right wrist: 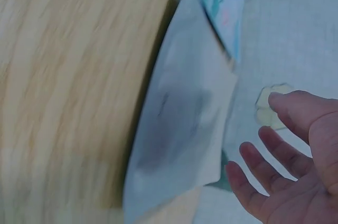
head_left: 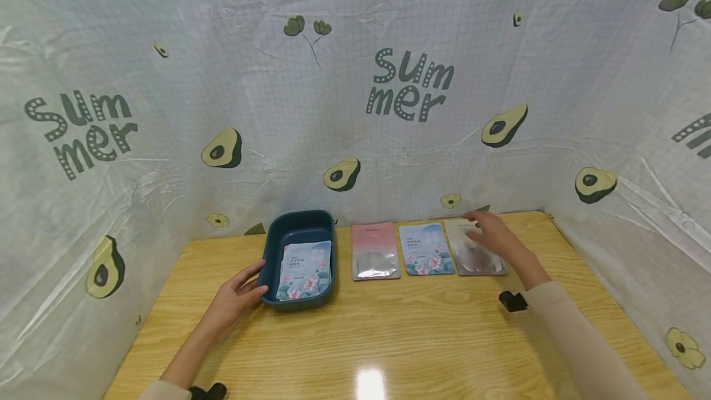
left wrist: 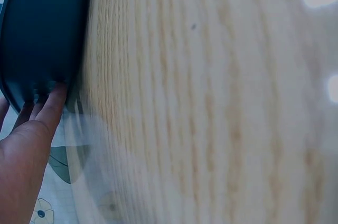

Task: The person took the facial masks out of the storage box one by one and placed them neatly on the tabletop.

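Note:
My left hand (head_left: 236, 298) is at the left wall of a dark blue plastic bin (head_left: 269, 264). In the left wrist view its fairly straight fingers (left wrist: 50, 109) touch the outside of that wall. Inside the bin lies a stack of sheet mask packets, a blue one with pink lotus flowers (head_left: 304, 270) on top. My right hand (head_left: 497, 236) hovers over the far edge of a silvery sheet mask packet (head_left: 479, 263), fingers spread and nothing in them. The right wrist view shows the fingers apart from that packet (right wrist: 174, 108).
To the right of the bin, a pink sheet mask packet (head_left: 375, 252) and another blue lotus packet (head_left: 426, 249) lie flat in a row with the silvery one. A pale curtain (head_left: 355, 141) printed with avocados hangs behind the wooden table (head_left: 389, 326) and along both sides.

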### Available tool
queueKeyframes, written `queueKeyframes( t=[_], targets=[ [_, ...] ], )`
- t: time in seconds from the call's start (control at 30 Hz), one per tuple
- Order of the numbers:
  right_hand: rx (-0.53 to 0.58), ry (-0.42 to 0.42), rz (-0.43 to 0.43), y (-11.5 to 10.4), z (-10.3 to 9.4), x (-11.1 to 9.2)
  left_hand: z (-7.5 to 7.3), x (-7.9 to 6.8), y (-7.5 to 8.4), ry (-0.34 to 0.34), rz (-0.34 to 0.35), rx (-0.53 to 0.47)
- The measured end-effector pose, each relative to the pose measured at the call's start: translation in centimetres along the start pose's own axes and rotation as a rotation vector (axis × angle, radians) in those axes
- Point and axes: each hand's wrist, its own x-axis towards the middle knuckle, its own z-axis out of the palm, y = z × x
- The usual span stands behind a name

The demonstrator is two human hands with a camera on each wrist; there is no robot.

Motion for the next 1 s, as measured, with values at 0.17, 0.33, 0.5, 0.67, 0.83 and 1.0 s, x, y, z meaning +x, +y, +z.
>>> queueKeyframes(
  t=[0.17, 0.33, 0.5, 0.67, 0.83, 1.0],
  targets=[
    [0.041, 0.025, -0.037, -1.7, 0.1, 0.2, 0.0, 0.0, 0.0, -0.002, -0.011, -0.005],
    [0.082, 0.037, -0.050, -3.5, 0.3, 0.5, 0.0, -0.1, 0.2, 0.000, -0.012, -0.010],
    [0.117, 0.049, -0.064, -5.1, 0.8, 1.0, 0.0, -0.1, 0.1, -0.005, -0.007, -0.013],
    [0.128, 0.048, -0.081, -6.4, 1.2, 1.5, 0.0, -0.1, 0.1, -0.003, -0.005, -0.012],
    [0.155, 0.046, -0.093, -7.9, 1.4, 2.1, 0.0, -0.1, 0.1, -0.007, 0.003, -0.012],
    [0.192, 0.046, -0.117, -9.6, 1.9, 2.7, 0.0, -0.1, 0.2, -0.009, 0.001, -0.016]
  ],
)
